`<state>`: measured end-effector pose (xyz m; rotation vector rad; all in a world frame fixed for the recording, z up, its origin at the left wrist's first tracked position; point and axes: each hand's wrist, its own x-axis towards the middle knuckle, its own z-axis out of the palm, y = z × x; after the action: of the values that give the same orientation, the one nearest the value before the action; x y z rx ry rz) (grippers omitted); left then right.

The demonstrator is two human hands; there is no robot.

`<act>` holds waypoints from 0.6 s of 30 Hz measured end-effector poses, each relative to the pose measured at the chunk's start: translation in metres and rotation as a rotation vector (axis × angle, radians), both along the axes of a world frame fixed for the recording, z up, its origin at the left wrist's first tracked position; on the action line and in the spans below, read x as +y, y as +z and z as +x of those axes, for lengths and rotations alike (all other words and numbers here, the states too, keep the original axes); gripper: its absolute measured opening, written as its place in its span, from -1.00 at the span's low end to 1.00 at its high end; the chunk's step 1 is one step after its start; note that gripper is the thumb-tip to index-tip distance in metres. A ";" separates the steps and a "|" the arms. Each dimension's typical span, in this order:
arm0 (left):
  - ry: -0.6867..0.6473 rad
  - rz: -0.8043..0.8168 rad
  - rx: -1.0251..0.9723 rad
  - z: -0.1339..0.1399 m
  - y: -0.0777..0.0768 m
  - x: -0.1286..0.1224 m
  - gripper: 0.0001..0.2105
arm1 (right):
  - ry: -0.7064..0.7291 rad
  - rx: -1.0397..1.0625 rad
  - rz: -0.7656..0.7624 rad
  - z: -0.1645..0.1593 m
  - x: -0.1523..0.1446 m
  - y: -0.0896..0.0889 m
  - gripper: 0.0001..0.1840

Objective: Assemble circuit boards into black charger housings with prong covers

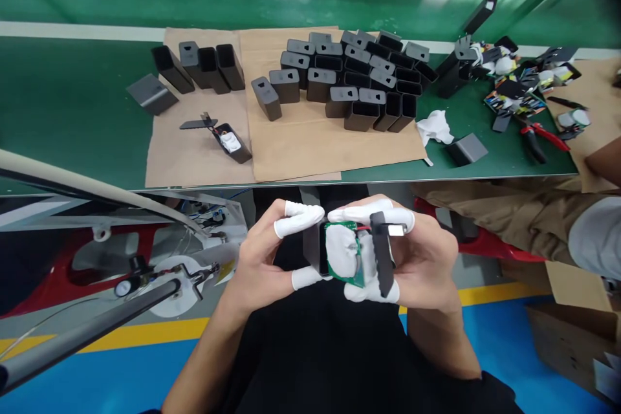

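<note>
Both hands, with white covers on some fingertips, are held in front of my body, below the table edge. My left hand point(264, 255) grips a dark rectangular casing point(313, 247) between thumb and fingers. From its open end sticks a green circuit board point(359, 278) with a white putty-like mass point(341, 251) on it. My right hand point(422, 259) is closed around this board assembly and a black end cap point(382, 255), which stands on edge beside the board. A red wire shows between board and cap. How deep the board sits in the casing is hidden.
On brown cardboard point(301, 149) stand many dark casings point(321, 84). A casing with white filling point(231, 142) lies nearer. At right are a white cloth point(435, 127), pliers point(538, 142) and a heap of circuit boards point(514, 100). A seated person's leg point(485, 223) and a metal machine arm point(97, 330) flank me.
</note>
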<state>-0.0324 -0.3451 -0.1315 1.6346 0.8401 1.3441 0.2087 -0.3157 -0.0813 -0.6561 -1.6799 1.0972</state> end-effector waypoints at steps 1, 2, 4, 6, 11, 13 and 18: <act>0.001 0.001 0.001 0.001 0.001 0.001 -0.22 | -0.004 -0.010 0.013 0.000 0.000 0.000 -0.15; 0.003 -0.002 0.002 0.001 0.002 0.001 -0.23 | -0.004 -0.017 0.026 0.000 0.000 0.000 -0.15; 0.007 -0.008 0.008 0.001 0.004 0.001 -0.25 | 0.000 -0.020 0.049 0.001 0.000 -0.001 -0.15; 0.006 -0.009 0.013 0.002 0.003 0.001 -0.24 | 0.008 -0.027 0.060 0.001 0.000 -0.001 -0.14; 0.004 -0.002 0.024 0.002 0.001 0.000 -0.22 | 0.017 -0.042 0.087 0.001 0.000 0.000 -0.09; 0.006 -0.003 0.007 0.003 0.001 0.000 -0.22 | 0.014 -0.049 0.098 0.001 0.000 0.000 -0.09; 0.013 -0.020 0.010 0.004 0.001 -0.002 -0.21 | -0.003 -0.074 0.093 0.000 -0.001 0.001 -0.13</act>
<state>-0.0289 -0.3473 -0.1307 1.6245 0.8686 1.3336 0.2083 -0.3164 -0.0798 -0.6462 -1.7811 0.9963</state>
